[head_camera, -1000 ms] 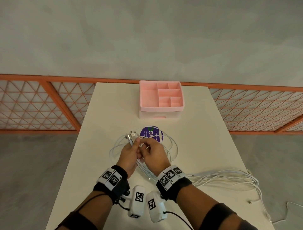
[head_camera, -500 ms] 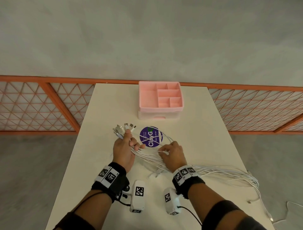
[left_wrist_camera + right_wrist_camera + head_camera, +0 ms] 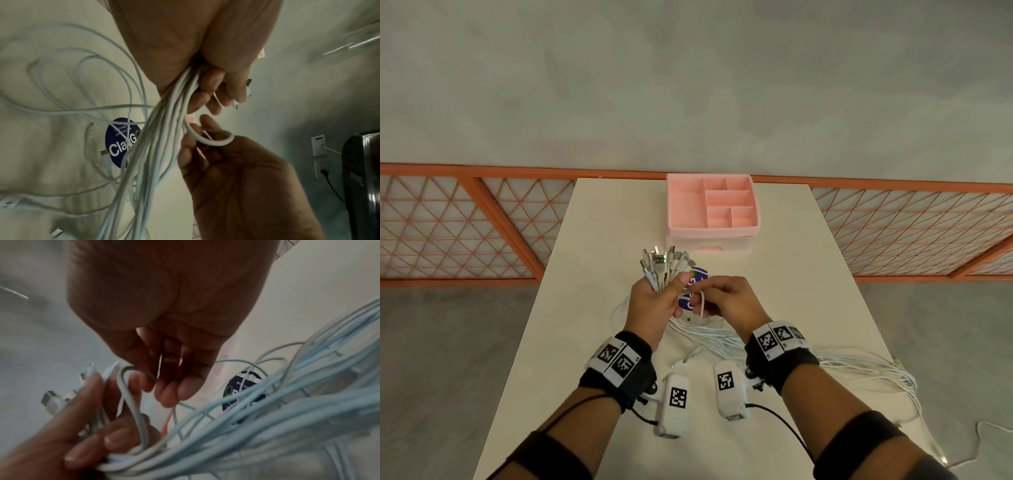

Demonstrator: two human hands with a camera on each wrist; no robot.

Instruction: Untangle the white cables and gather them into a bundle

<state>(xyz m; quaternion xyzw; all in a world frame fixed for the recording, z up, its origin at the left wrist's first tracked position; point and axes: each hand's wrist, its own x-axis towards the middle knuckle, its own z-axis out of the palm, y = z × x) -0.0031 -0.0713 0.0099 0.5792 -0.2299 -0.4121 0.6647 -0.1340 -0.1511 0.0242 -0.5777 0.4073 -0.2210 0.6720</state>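
The left hand [image 3: 654, 305] is raised above the surface [image 3: 599, 246], its fingers [image 3: 213, 91] curled tight round a bunch of white cables [image 3: 709, 337] just below their plugs [image 3: 664, 260], which fan out on the far side of the fist. The cables trail down onto the surface and off to the right. Just right of it, the right hand [image 3: 732, 301] pinches one cable loop [image 3: 209, 139] between its fingers [image 3: 168, 392]. A pink organizer [image 3: 712, 205] stands farther back, beyond a purple sticker [image 3: 697, 286].
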